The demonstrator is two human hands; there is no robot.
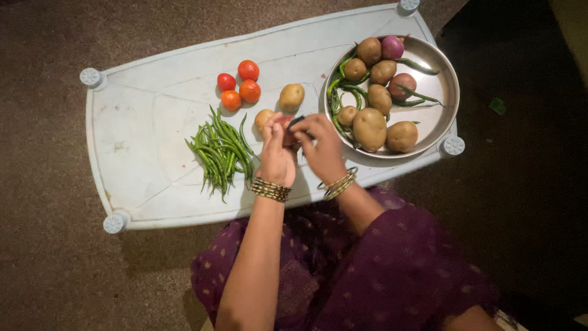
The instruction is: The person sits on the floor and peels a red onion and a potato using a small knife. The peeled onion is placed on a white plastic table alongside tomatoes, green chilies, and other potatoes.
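Note:
My left hand (277, 154) and my right hand (321, 146) meet over the near edge of a white plastic table (141, 116). Together they grip a small reddish vegetable (286, 122), mostly hidden by the fingers. A dark object (296, 121), perhaps a knife handle, shows at the right hand's fingertips. A pile of green chillies (222, 152) lies just left of my left hand. Two potatoes (291, 96) rest on the table behind my hands. Gold bangles circle both wrists.
Several tomatoes (240, 86) sit at the table's far middle. A steel plate (438, 116) at the right end holds potatoes, onions and green chillies. The table stands on brown carpet (49, 263). My purple-clad lap (380, 270) is below.

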